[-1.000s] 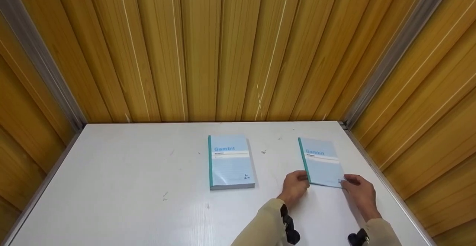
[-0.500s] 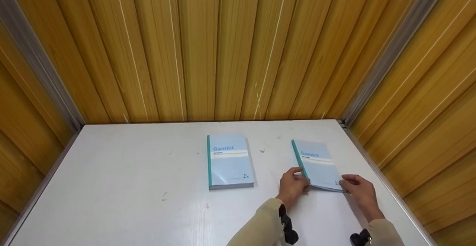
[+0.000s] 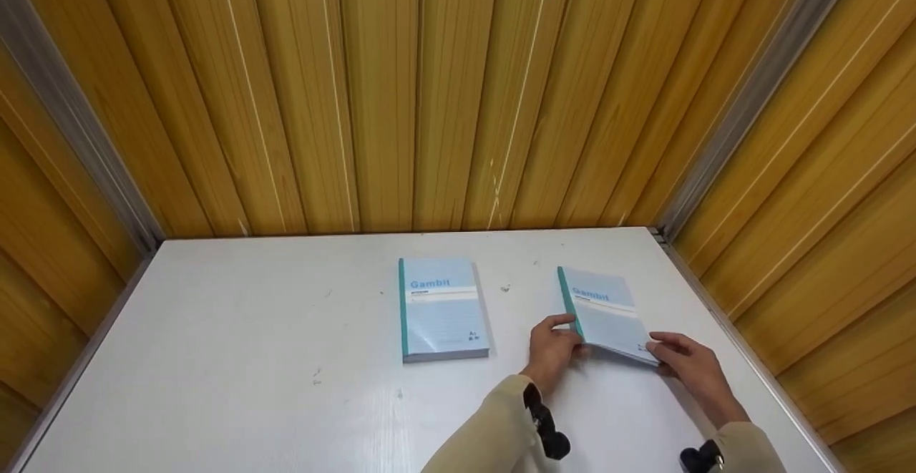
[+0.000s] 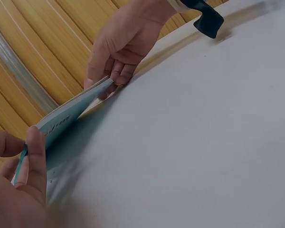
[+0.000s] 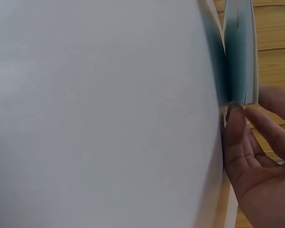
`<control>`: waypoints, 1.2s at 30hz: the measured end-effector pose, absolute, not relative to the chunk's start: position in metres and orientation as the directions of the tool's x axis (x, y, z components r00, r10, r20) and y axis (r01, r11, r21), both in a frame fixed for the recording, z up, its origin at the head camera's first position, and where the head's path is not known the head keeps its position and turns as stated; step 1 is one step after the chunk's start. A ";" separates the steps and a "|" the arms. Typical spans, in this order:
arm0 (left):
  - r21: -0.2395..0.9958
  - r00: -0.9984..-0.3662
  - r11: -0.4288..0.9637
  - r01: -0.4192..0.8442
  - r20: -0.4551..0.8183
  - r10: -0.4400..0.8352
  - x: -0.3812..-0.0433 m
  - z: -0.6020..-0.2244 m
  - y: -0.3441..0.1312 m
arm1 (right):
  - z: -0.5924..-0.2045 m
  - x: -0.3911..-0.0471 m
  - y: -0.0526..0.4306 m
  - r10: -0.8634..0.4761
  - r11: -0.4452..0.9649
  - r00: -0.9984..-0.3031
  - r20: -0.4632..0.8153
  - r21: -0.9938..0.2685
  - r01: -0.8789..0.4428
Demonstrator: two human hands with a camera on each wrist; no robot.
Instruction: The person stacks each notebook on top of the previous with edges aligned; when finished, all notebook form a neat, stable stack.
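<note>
A thin light-blue notebook (image 3: 605,308) marked "Gambit", with a green spine, is at the right of the table. My left hand (image 3: 552,351) pinches its near left corner by the spine. At the near right corner my right hand (image 3: 694,369) grips the edge between thumb and fingers. In the left wrist view the notebook (image 4: 69,116) stands tilted, its near edge raised off the white surface with a shadow under it. The right wrist view has its cover and page edges (image 5: 240,52) just beyond the fingertips. Whether the far edge touches the table is hidden.
A thicker notebook or stack of notebooks (image 3: 444,315) with the same cover lies flat left of my hands. The white table (image 3: 215,358) is bounded by yellow wood-look panels (image 3: 386,101) at the back and sides, with grey metal posts (image 3: 751,101) in the corners.
The held notebook has shifted slightly left, and its near edge has risen off the table. Both hands moved with it, the left hand going a little left. The thicker notebook stayed put.
</note>
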State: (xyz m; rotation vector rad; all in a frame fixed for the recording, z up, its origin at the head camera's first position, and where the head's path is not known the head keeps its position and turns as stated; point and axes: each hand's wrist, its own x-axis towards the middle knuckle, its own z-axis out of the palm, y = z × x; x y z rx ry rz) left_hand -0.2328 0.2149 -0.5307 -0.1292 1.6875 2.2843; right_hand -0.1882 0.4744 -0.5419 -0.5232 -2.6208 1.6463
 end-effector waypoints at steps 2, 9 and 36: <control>0.909 -0.950 -0.292 -0.298 -0.252 0.185 -0.236 -0.529 0.214 | -0.543 -0.189 0.474 0.269 0.349 -0.947 -0.176 -0.898 0.266; 0.922 -0.958 -0.281 -0.264 -0.217 0.189 -0.241 -0.528 0.203 | -0.544 -0.196 0.470 0.222 0.279 -0.956 -0.190 -0.928 0.249; 0.997 -0.975 -0.079 0.025 0.042 0.218 -0.253 -0.507 0.126 | -0.507 -0.211 0.410 0.143 0.371 -0.990 0.007 -0.928 0.047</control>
